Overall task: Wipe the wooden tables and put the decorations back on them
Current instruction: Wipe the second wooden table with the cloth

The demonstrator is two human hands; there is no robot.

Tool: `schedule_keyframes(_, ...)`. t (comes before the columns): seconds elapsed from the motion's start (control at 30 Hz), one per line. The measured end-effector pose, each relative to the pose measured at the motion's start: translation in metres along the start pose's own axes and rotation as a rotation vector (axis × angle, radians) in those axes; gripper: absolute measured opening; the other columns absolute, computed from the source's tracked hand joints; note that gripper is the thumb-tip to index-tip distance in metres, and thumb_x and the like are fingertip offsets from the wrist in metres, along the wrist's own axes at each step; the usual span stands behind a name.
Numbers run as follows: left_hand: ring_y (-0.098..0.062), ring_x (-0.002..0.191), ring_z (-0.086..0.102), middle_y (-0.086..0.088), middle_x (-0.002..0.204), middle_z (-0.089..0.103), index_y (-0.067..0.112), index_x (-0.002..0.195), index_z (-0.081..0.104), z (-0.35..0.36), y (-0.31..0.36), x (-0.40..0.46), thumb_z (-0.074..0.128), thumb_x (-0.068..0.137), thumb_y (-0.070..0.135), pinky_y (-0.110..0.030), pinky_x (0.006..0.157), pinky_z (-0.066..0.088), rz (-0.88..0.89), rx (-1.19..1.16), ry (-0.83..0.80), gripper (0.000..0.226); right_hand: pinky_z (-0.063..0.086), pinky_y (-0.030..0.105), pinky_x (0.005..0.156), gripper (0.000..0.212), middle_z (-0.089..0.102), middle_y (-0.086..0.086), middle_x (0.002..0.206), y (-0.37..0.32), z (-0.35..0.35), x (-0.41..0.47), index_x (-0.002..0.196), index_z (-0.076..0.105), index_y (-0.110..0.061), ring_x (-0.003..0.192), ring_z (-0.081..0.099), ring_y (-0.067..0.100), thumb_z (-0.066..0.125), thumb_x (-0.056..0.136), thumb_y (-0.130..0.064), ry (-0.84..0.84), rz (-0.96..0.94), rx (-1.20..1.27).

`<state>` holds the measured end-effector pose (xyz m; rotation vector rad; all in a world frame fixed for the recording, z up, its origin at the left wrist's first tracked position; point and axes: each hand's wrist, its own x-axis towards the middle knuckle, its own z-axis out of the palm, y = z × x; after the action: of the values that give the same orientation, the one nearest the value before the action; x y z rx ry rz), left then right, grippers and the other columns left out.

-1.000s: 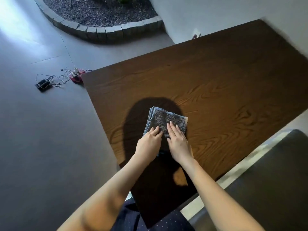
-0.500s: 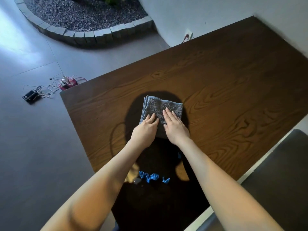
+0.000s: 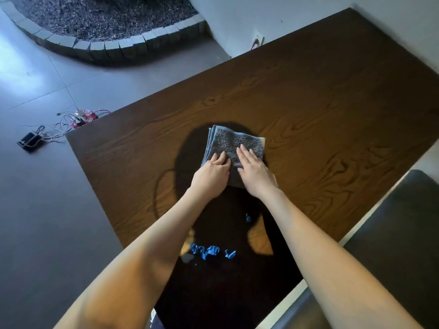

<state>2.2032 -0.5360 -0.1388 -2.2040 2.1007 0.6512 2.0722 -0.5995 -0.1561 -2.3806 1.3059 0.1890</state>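
Note:
A folded grey cloth [image 3: 235, 143] lies flat on the dark wooden table [image 3: 320, 110], near the middle of its near half. My left hand [image 3: 211, 174] presses on the cloth's near left part with straight fingers. Beside it, my right hand [image 3: 254, 170] presses flat on the cloth's near right part. The cloth's near edge is hidden under both hands. No decorations stand on the table.
Small blue scraps [image 3: 206, 251] show in the shadow on the table's near part. A tangle of cables with a pink item [image 3: 82, 117] and a black device [image 3: 29, 140] lies on the grey floor at left. A stone-edged gravel bed [image 3: 107, 22] curves behind. A dark seat [image 3: 403, 233] is at right.
Both hands have pushed the cloth farther across the table, away from the near edge. The blue scraps have come into sight on the near part.

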Motion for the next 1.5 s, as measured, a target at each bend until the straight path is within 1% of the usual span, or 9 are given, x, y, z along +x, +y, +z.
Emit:
schedule_keyframes(0.3,-0.027,0.145,0.013,-0.010,0.157,0.016,0.010,0.148,0.025,0.031,0.046,-0.052,0.028,0.102,0.019,-0.029,0.117,0.008,0.252,-0.005,-0.015,0.047,0.018,0.033,0.118,0.057,0.003,-0.006,0.160,0.015,0.037,-0.104,0.152,0.008,-0.020,0.147,0.003,0.018,0.034,0.102,-0.025,0.089,0.244,0.092)
schedule_keyframes(0.43,-0.019,0.144,0.019,0.001,0.155,0.025,0.018,0.143,0.039,0.047,0.041,-0.095,0.034,0.100,0.019,-0.027,0.115,0.018,0.251,-0.151,0.015,0.043,0.017,0.029,0.118,0.059,0.001,-0.006,0.160,-0.016,0.068,-0.149,0.152,0.006,-0.019,0.147,0.006,0.017,0.036,0.101,-0.023,0.163,0.328,0.094)
schedule_keyframes(0.53,-0.019,0.143,0.023,0.001,0.153,0.030,0.017,0.140,0.043,0.054,0.036,-0.117,0.037,0.099,0.018,-0.026,0.114,0.021,0.278,-0.129,0.012,0.042,0.012,0.026,0.117,0.065,-0.005,-0.004,0.160,-0.033,0.085,-0.170,0.152,0.000,-0.015,0.147,0.006,0.017,0.039,0.100,-0.018,0.181,0.343,0.059)
schedule_keyframes(0.7,-0.027,0.144,0.020,-0.005,0.155,0.025,0.012,0.146,0.033,0.047,0.045,-0.115,0.032,0.101,0.019,-0.028,0.116,0.016,0.321,-0.039,-0.021,0.045,0.002,0.030,0.118,0.081,-0.018,0.007,0.157,-0.031,0.078,-0.171,0.149,-0.011,-0.003,0.147,-0.007,0.019,0.047,0.096,-0.025,0.132,0.317,-0.156)
schedule_keyframes(0.8,-0.028,0.145,0.013,-0.008,0.157,0.016,0.010,0.149,0.020,0.043,0.064,-0.100,0.028,0.103,0.021,-0.029,0.117,0.006,0.362,0.047,-0.085,0.048,0.005,0.030,0.119,0.084,-0.017,0.010,0.157,-0.012,0.066,-0.168,0.147,-0.014,-0.003,0.147,-0.006,0.021,0.049,0.096,-0.023,0.140,0.364,-0.117)
schedule_keyframes(0.93,-0.030,0.146,0.003,-0.010,0.159,0.006,0.012,0.151,0.010,0.047,0.103,-0.062,0.031,0.101,0.026,-0.039,0.120,0.009,0.367,0.067,-0.155,0.055,0.013,0.033,0.120,0.089,-0.009,0.009,0.159,0.034,0.048,-0.160,0.150,-0.007,-0.007,0.147,0.000,0.021,0.058,0.091,-0.023,0.149,0.442,-0.061)
schedule_keyframes(1.17,-0.033,0.145,0.002,-0.011,0.158,0.006,0.009,0.150,0.013,0.052,0.172,-0.022,0.038,0.099,0.022,-0.043,0.118,0.006,0.442,0.134,-0.152,0.058,0.028,0.032,0.115,0.068,0.007,0.006,0.160,0.099,0.030,-0.168,0.152,0.008,-0.010,0.146,0.013,0.019,0.047,0.097,-0.022,0.240,0.560,-0.040)
schedule_keyframes(1.27,-0.032,0.146,0.001,-0.011,0.158,0.006,0.010,0.150,0.010,0.053,0.179,-0.025,0.035,0.100,0.022,-0.042,0.119,0.004,0.443,0.114,-0.165,0.057,0.033,0.032,0.111,0.058,0.017,0.004,0.158,0.100,0.032,-0.177,0.151,0.018,-0.012,0.144,0.023,0.019,0.043,0.099,-0.023,0.281,0.600,0.004)
schedule_keyframes(1.5,-0.026,0.146,0.007,-0.007,0.157,0.014,0.013,0.149,0.022,0.050,0.163,-0.056,0.045,0.097,0.016,-0.038,0.118,0.011,0.501,0.138,-0.221,0.057,0.040,0.034,0.104,0.058,0.030,0.006,0.153,0.064,0.046,-0.205,0.148,0.027,-0.011,0.134,0.039,0.024,0.048,0.097,-0.029,0.274,0.666,0.007)
